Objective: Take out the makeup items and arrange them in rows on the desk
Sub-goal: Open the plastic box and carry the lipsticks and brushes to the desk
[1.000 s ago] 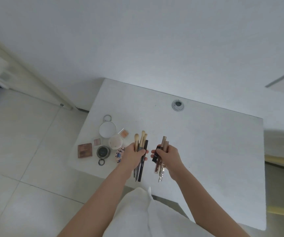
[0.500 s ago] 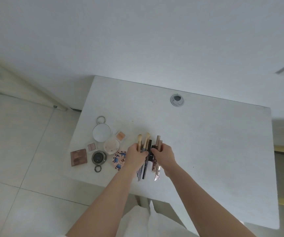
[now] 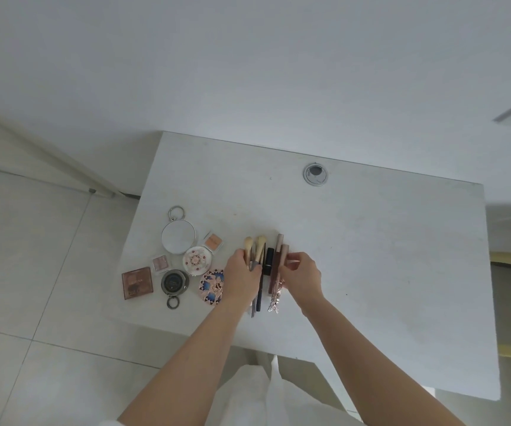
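Desk (image 3: 371,256): white, compacts (image 3: 197,261) grouped left.
Left hand (image 3: 243,279): clasps brushes (image 3: 255,252) (light, stiff) mid-handle.
Right hand (image 3: 302,276): pinches tubes (image 3: 279,264), slippery.

Your left hand (image 3: 243,279) covers the middle of the brush bundle (image 3: 255,256), so you can't count the sticks or tell how your fingers sit on them. Just right of that bundle, your right hand (image 3: 302,276) hides part of the brown tubes (image 3: 279,262); whether it pinches them or just touches is anyone's guess. Left of the bundle, the blue-flowered compact (image 3: 212,287) is half under your wrist. Print on the brown palette (image 3: 137,282) is too tiny to read. Both forearms run off the bottom edge.
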